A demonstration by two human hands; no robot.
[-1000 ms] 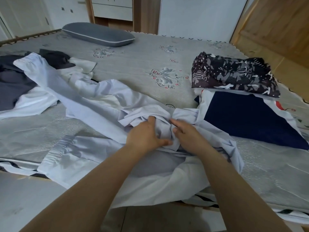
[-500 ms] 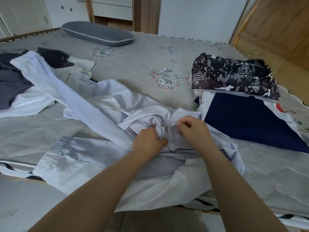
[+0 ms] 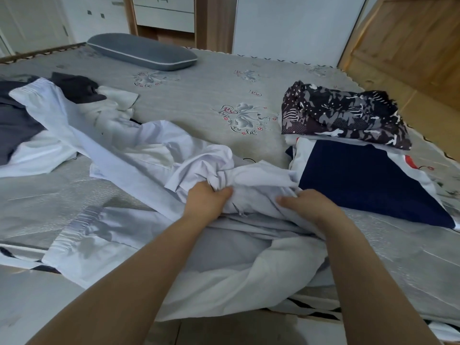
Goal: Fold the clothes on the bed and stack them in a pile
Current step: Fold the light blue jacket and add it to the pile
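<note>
White garment (image 3: 139, 158): sprawled on the bed (image 3: 199, 95), long axis running far-left to near-right.
Folded pile (image 3: 361, 170): just right of both hands.
Left hand (image 3: 206, 202): clutching bunched white cloth.
Right hand (image 3: 311, 205): gripping the same cloth, nearer the pile.

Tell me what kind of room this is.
Most likely a bedroom in a home. A wide bed with a printed grey cover fills the view, a grey pillow lies at its far end, and drawers stand behind it beside a wooden door.
</note>
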